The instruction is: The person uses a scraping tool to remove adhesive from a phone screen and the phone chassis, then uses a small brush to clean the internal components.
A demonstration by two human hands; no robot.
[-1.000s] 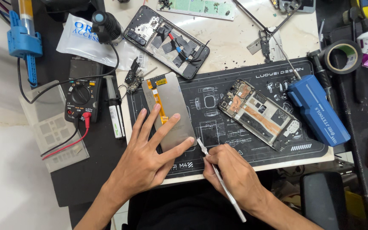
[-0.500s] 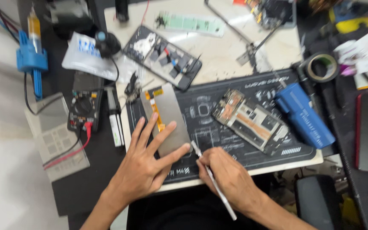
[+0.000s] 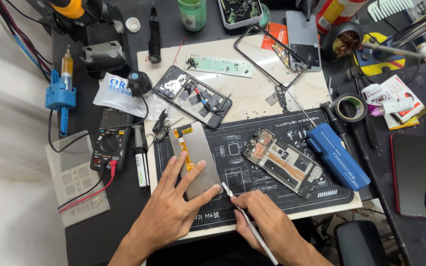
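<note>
On the black mat (image 3: 252, 148) | left hand (image 3: 171, 216) flat, open on screen panel (image 3: 198, 157) | right hand (image 3: 267, 221) gripping metal tool (image 3: 245, 216) | tray (image 3: 240, 12) holds small parts

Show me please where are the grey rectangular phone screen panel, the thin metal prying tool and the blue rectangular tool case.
grey rectangular phone screen panel (image 3: 199, 156), head view, middle of its bare back
thin metal prying tool (image 3: 228, 190), head view, flat tip
blue rectangular tool case (image 3: 337, 155), head view, middle of its top face

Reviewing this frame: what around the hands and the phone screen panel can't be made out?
Head view only:
- Lower part of the screen panel: covered by the left hand.
- Where the thin metal tool tip meets the panel: too small to tell.
- Tool's tail end: cut off by the bottom edge.
- Right hand grip on the tool: fingers curl over it.
</note>
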